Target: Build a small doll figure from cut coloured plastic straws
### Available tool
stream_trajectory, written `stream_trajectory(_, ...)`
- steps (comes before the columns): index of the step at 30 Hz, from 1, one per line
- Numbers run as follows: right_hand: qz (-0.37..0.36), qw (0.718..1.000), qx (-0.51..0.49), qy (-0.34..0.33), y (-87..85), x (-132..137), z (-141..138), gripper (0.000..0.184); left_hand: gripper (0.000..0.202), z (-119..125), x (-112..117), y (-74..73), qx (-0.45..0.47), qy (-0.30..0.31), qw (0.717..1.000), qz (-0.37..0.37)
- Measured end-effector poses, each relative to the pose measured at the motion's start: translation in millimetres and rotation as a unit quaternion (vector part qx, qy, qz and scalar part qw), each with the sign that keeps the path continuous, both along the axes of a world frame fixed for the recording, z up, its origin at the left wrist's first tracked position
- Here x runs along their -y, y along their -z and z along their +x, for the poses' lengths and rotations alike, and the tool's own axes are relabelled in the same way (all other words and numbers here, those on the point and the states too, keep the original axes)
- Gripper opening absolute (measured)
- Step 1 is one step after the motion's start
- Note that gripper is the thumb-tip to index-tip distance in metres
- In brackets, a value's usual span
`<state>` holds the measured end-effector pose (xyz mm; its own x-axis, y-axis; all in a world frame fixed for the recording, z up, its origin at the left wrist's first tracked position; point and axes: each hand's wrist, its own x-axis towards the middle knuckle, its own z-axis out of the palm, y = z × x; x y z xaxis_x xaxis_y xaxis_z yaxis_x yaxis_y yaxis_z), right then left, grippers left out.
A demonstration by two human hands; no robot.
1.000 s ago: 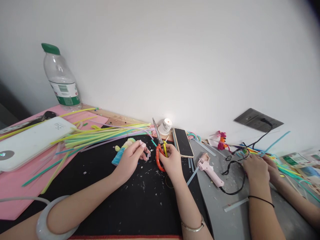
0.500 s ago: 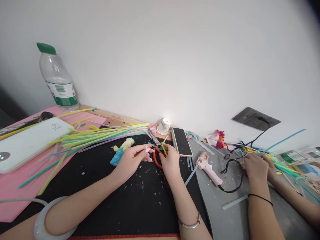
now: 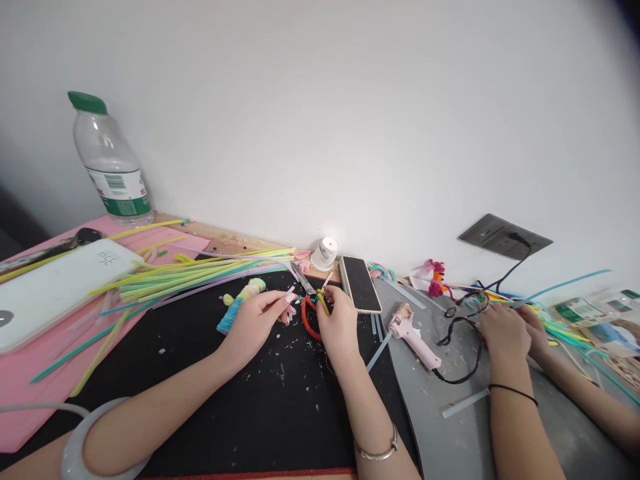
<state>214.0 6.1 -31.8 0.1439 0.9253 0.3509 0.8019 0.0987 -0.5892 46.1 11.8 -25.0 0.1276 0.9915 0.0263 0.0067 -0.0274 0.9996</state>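
Observation:
My left hand [image 3: 255, 327] is closed in a pinch over the black mat; what lies between its fingertips, if anything, is too small to tell. To its right, my right hand [image 3: 340, 323] has its fingers closed on a short yellow pipe cleaner [image 3: 323, 303]. Scissors [image 3: 311, 328] with orange-red handles lie between the two hands, close against my right fingers, their blades pointing at the wall. A small teal piece shows near the blades. Just behind my left hand lies a fuzzy blue and yellow figure [image 3: 231, 316], partly covered by it.
Pipe cleaners [image 3: 200, 277] lie in a bundle at the left, near a white power bank [image 3: 55, 287] and a bottle [image 3: 113, 167]. A paper cup [image 3: 325, 254], a phone [image 3: 361, 285] and a pink glue gun [image 3: 415, 341] stand ahead and right. Another person's hands [image 3: 505, 333] work at the right.
The view has shifted slightly. My left fingertips have drawn a little away from the scissors and tightened together. My right hand stays by the scissors with the yellow pipe cleaner.

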Motion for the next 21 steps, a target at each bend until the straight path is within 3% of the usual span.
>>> stream_trajectory(7, -0.044, 0.997, 0.043, -0.048, -3.6, 4, 1, 0.047, 0.029, -3, 3, -2.4, 0.005, -0.049, 0.998, 0.030)
stream_trajectory(12, -0.026, 0.997, 0.043, -0.051, -3.9, 3, -1, 0.049, 0.035, -4, 5, 1.2, 0.008, -0.029, 0.999, 0.033)
stream_trajectory(17, 0.077, 0.997, -0.013, -0.031, -11.5, 4, -2, 0.037, 0.039, -2, 13, -3.6, -0.075, 0.087, 0.990, 0.080)
stream_trajectory(21, 0.099, 0.991, -0.085, 0.022, -20.7, 7, 7, 0.022, 0.038, 0, 21, -5.6, -0.165, 0.259, 0.937, 0.167)
